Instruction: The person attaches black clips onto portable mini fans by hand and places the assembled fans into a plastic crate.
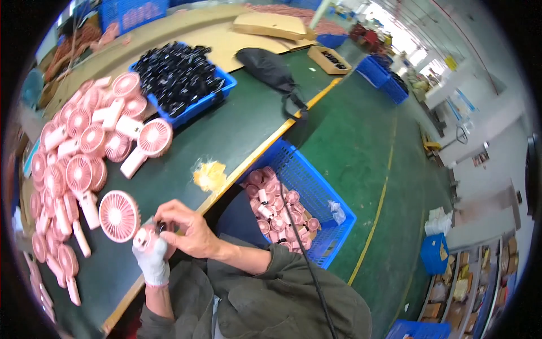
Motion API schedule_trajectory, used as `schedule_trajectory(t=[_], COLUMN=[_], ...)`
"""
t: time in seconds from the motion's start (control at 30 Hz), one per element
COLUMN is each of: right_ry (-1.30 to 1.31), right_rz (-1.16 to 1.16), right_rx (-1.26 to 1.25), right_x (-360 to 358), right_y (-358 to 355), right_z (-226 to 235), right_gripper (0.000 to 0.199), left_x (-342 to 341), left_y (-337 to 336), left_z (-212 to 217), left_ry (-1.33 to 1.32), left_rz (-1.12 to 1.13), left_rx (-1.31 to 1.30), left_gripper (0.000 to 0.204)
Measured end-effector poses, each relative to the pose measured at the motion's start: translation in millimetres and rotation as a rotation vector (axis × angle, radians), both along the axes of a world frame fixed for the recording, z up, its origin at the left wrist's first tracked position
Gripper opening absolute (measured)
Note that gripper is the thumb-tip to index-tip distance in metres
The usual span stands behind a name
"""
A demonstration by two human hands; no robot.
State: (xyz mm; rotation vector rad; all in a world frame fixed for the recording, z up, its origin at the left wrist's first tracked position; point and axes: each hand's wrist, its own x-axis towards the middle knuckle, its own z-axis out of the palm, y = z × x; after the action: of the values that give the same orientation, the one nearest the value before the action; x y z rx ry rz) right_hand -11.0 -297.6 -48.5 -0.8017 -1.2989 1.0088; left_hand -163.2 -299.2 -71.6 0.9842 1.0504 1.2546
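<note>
My left hand [151, 261], in a white glove, is wrapped round the handle of a pink handheld fan [119, 216]. Its round grille faces up, over the table's near edge. My bare right hand [195, 230] pinches a small black part [162, 226] against the end of the fan's handle; the fingers partly cover it. To the left lies a big heap of similar pink fans [79, 172] on the green tabletop [186, 155]. A blue basket [228, 85] full of glossy black parts [179, 76] stands beyond them.
Right of the table sits a blue crate [339, 237] holding many pink fans [279, 212]. A black bag [265, 66] lies by the yellow table edge, near a torn yellow patch [210, 175]. A black cable [307, 260] hangs across my right side. Shelves [471, 282] stand at lower right.
</note>
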Motion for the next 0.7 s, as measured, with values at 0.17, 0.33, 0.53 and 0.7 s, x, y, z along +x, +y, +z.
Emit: schedule_trajectory(t=[0.17, 0.33, 0.53, 0.7], right_ry=[-0.03, 0.413, 0.507, 0.485], right_rz=[-0.088, 0.026, 0.175, 0.116], right_rx=[-0.069, -0.455, -0.606, -0.687], right_x=[8.1, 6.1, 6.5, 11.2], right_y=[1.9, -4.9, 9.6, 11.3], right_z=[-19.2, -32.9, -43.8, -51.0], right_gripper=[0.025, 0.024, 0.022, 0.019], left_x=[9.1, 6.3, 9.5, 11.6], left_y=[13.2, 6.1, -4.5, 0.7], left_z=[-3.0, 9.4, -7.2, -7.5], left_ry=[0.005, 0.315, 0.186, 0.259], left_rz=[0.004, 0.012, 0.057, 0.01], left_rx=[-0.011, 0.023, -0.02, 0.12], left_gripper=[0.026, 0.025, 0.029, 0.025])
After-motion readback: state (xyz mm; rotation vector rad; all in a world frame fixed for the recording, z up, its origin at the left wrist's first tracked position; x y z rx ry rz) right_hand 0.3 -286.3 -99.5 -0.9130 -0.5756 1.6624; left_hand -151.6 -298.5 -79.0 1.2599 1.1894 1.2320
